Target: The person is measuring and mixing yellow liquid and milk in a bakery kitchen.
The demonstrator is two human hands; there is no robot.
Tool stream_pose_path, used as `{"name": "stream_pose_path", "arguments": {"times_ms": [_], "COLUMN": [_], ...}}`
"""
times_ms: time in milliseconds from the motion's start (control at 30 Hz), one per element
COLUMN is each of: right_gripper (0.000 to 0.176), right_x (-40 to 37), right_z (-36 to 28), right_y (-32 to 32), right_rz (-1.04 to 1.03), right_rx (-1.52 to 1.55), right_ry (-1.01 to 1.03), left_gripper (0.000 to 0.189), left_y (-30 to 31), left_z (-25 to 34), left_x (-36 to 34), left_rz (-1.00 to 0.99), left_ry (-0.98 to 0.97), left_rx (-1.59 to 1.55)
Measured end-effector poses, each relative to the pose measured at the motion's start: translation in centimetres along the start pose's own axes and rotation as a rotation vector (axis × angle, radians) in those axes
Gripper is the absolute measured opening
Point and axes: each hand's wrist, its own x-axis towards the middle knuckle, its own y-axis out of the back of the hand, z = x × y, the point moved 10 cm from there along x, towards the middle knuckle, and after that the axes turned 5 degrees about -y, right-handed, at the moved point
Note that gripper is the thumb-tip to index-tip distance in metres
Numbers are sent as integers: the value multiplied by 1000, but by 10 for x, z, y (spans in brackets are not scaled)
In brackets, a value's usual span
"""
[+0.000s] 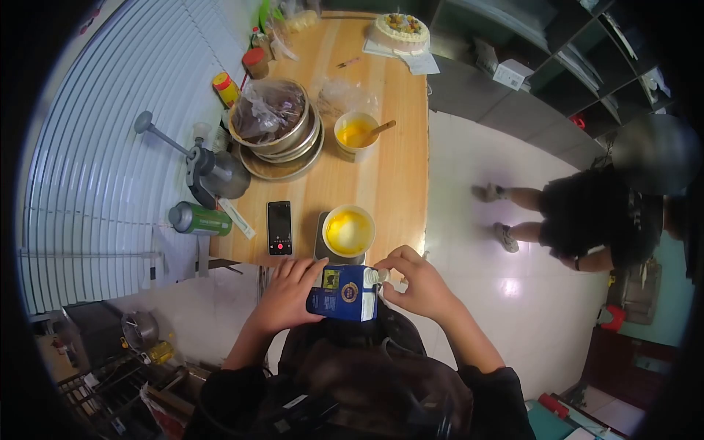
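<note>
Tipped on its side near the table's front edge, a blue carton [330, 301] is gripped by my left hand [284, 297], fingers over its far side. My right hand [422, 284] pinches the white cap [383, 276] at the carton's spout with thumb and fingertips. Just beyond the carton stands a white bowl [350, 231] with a yellow mix and a pale patch inside, set on a kitchen scale [320, 242]. A black phone [279, 228] with a red button on its screen lies left of the bowl.
A second bowl [356, 136] of yellow mix holds a wooden-handled tool [384, 127]. Stacked metal bowls [312, 158], a pressure sprayer [220, 174] and a green canister [200, 219] line the left. A decorated cake [400, 35] sits far back. Another person [609, 216] is at right.
</note>
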Motion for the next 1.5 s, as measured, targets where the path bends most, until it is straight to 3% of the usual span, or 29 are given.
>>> {"name": "stream_pose_path", "arguments": {"times_ms": [200, 400, 600, 700, 800, 900, 1100, 1200, 1400, 1500], "right_gripper": [28, 36, 34, 30, 32, 33, 29, 28, 28, 30], "right_x": [-4, -5, -5, 0, 1, -3, 2, 0, 15, 22], "right_z": [-26, -51, -65, -45, -41, -57, -43, -69, -46, -80], "right_y": [2, 7, 8, 10, 9, 18, 13, 26, 27, 52], "right_rz": [15, 48, 82, 66, 73, 137, 73, 117, 65, 210], "right_rx": [19, -80, -188, -175, -242, -141, -360, -186, -462, -316], "right_ry": [89, 180, 375, 91, 65, 185, 126, 215, 146, 266], "left_gripper": [105, 105, 106, 106, 105, 105, 102, 100, 100, 100], "left_y": [5, 10, 18, 23, 27, 29, 37, 45, 70, 87], "left_z": [2, 4, 5, 6, 9, 9, 15, 19, 23, 19], "left_x": [-2, -4, -4, -4, -3, -3, 0, 4, 23, 37], "left_rz": [18, 53, 80, 94, 96, 95, 107, 129, 196, 200], "left_ry": [-26, -46, -57, -61, -61, -63, -105, -131, -212, -214], "left_rx": [21, 20, 49, 59, 47, 36, 89, 102, 157, 171]}}
